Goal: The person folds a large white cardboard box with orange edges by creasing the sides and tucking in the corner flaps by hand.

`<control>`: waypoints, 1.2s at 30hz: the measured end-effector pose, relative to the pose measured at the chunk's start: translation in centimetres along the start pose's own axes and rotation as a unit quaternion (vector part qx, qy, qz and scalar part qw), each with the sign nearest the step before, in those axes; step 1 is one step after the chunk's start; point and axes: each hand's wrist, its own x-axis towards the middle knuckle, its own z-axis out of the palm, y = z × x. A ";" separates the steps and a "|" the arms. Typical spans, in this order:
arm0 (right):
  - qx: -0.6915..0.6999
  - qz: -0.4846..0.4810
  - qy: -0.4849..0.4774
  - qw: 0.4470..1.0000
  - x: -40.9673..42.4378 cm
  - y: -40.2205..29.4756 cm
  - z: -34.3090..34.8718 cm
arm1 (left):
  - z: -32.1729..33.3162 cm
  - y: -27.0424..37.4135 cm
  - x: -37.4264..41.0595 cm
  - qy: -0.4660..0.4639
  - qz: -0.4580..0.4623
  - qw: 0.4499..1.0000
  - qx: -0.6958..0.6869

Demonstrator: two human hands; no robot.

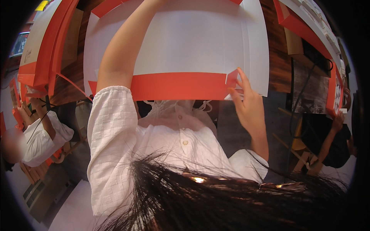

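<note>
In front of me lies a large cardboard sheet (pixel 196 43), white on its upward face, with creases along its right side. Its near edge carries a raised orange-red flap (pixel 179 86). My right hand (pixel 250 104) is at the right end of this flap, its thumb and fingers around a small folded tab (pixel 232 77). My left forearm (pixel 124 46) reaches across the sheet to the far side, and the left hand lies beyond the top of the picture. More orange-red flaps (pixel 108 7) show at the sheet's far corners.
Dark wooden table (pixel 279 66) shows beside the sheet. Orange-red and white boxes (pixel 43 49) stand at left. More orange-red cardboard (pixel 306 29) and a black cable (pixel 300 95) are at right. Co-workers sit on both sides, one in a white top (pixel 47 141), one in dark clothing (pixel 326 141).
</note>
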 end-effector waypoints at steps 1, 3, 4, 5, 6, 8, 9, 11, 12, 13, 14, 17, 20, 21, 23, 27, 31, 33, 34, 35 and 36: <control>0.013 -0.023 0.039 0.999 -0.2 -0.1 0.8 | -0.2 0.1 0.0 0.005 0.001 1.000 0.002; -0.102 -0.072 0.077 0.989 -0.2 -0.9 2.1 | -0.4 0.4 -0.1 0.015 0.002 1.000 0.005; -0.160 -0.096 0.096 0.978 -0.1 -1.1 2.4 | -0.3 0.4 0.0 0.014 0.000 1.000 0.006; -0.151 -0.072 0.077 0.983 0.1 -1.2 2.2 | -0.1 0.4 0.1 0.013 -0.001 1.000 0.007; -0.142 -0.053 0.056 0.987 0.4 -1.4 1.7 | -0.1 0.2 0.0 0.012 -0.004 1.000 0.011; -0.100 -0.031 0.036 0.994 0.3 -1.5 1.6 | 0.4 -0.5 -0.2 0.021 -0.003 1.000 0.011; -0.071 -0.026 0.041 0.996 -0.1 -1.6 1.7 | 0.5 -0.5 -0.1 0.026 -0.001 1.000 0.007; 0.019 -0.060 0.044 0.997 -0.5 -1.5 1.9 | 0.6 -0.4 0.0 0.035 0.008 0.999 0.007; 0.081 -0.096 0.043 0.991 -0.7 -1.3 2.3 | 0.6 -0.2 -0.2 0.038 0.011 0.999 0.006; 0.143 -0.131 0.040 0.980 -0.9 -1.1 2.7 | 0.5 -0.1 -0.2 0.037 0.015 0.999 -0.004; 0.268 -0.077 0.008 0.960 -1.1 -0.9 3.2 | 0.5 -0.1 0.0 0.035 0.018 0.999 -0.013; 0.452 0.027 -0.080 0.888 -0.6 -1.4 2.2 | 0.5 -0.4 0.0 0.032 0.024 0.999 -0.019; 0.364 -0.045 -0.089 0.926 0.6 -0.4 2.2 | 0.7 -0.2 0.3 0.023 0.025 0.999 0.000; 0.302 -0.078 -0.069 0.948 1.2 -0.4 1.9 | 0.7 -0.3 0.4 0.020 0.023 0.999 0.012; 0.175 -0.141 -0.028 0.974 2.4 -0.8 1.2 | 0.8 -0.3 0.4 0.019 0.023 0.999 0.015; 0.070 -0.171 0.002 0.983 3.1 -0.7 2.2 | 0.7 -0.2 0.1 0.036 0.031 0.999 0.018; 0.171 -0.091 -0.069 0.979 4.0 -1.1 2.4 | 0.7 0.0 0.2 0.037 0.029 0.998 0.030; 0.166 -0.103 -0.096 0.976 4.6 -0.8 2.0 | 0.5 -0.2 0.2 0.015 0.026 0.999 0.028; 0.100 -0.133 -0.081 0.983 4.5 -0.9 2.1 | 0.6 -0.3 0.2 0.020 0.027 0.999 0.026; 0.034 -0.163 -0.065 0.984 4.2 -1.1 2.5 | 0.9 -0.4 0.2 0.026 0.027 0.999 0.023; -0.033 -0.189 -0.048 0.980 3.8 -1.3 2.8 | 0.9 -0.2 0.3 0.032 0.028 0.999 0.019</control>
